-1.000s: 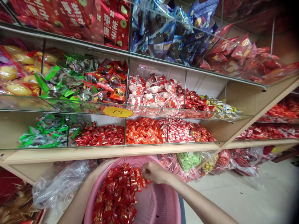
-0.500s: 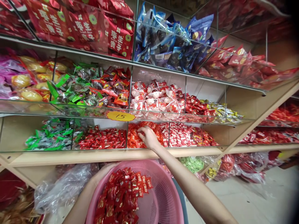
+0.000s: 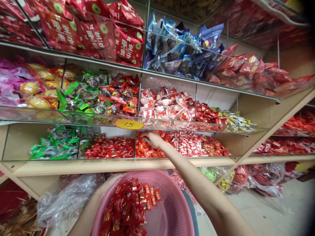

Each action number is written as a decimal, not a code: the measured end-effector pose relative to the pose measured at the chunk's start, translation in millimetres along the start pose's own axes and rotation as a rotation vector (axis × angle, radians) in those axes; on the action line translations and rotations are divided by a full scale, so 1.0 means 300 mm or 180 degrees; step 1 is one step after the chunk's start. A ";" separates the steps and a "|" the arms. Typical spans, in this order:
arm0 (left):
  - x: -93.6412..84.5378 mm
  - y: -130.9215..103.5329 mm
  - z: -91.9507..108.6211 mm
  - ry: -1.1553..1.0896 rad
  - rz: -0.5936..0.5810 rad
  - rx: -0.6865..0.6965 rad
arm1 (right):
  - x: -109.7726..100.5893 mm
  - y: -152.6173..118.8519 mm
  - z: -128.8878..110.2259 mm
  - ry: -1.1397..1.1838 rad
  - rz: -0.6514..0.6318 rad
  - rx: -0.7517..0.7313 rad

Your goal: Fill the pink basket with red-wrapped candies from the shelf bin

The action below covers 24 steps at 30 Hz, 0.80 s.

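A pink plastic basket (image 3: 180,196) stands low in the middle, with a heap of red-wrapped candies (image 3: 128,209) on its left side. My left hand (image 3: 114,178) is at the basket's far left rim; its fingers are mostly hidden by the rim. My right hand (image 3: 152,140) reaches into the lower shelf compartment, at the orange-red candies (image 3: 145,149). Its fingers are bent down at the back left of that pile, and whether a candy is between them is too small to make out.
Glass dividers split the wooden shelf (image 3: 98,166). A yellow price tag (image 3: 129,124) marked 15 hangs above my right hand. Green-wrapped sweets (image 3: 57,144) lie left, blue packets (image 3: 182,49) above, and clear plastic bags (image 3: 69,196) below the shelf.
My right hand has moved slightly left and toward the back of the orange-red pile. The view has shifted a little, and the basket's contents look the same.
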State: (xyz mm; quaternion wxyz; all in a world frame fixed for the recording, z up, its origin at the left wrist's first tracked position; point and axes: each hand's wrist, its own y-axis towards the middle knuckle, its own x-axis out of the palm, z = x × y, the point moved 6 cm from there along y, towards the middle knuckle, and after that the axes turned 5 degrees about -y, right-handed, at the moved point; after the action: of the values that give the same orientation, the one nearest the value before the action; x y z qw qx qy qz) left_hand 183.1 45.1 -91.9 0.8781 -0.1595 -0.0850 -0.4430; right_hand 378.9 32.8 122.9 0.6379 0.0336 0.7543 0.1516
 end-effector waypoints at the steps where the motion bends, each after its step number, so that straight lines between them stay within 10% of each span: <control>1: -0.001 0.000 0.001 0.0003 0.0005 0.0010 | -0.006 -0.005 0.004 0.0006 0.0071 0.0011; 15: 0.041 -0.018 0.023 -0.0228 -0.0015 -0.0113 | -0.187 -0.282 -0.029 0.0760 0.1253 0.0074; 19: 0.050 -0.019 0.030 -0.0284 0.0009 -0.0044 | -0.144 -0.411 -0.099 0.1128 0.0692 0.0037; 24: 0.058 -0.023 0.040 -0.0249 0.0054 -0.0113 | 0.088 -0.519 -0.104 0.0966 -0.0430 0.0186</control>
State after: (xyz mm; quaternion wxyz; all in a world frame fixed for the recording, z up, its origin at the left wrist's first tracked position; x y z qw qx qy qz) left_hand 187.7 32.5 -74.2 0.8749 -0.1930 -0.1101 -0.4304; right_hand 365.9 -114.8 59.8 0.5241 -0.0220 0.8466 0.0898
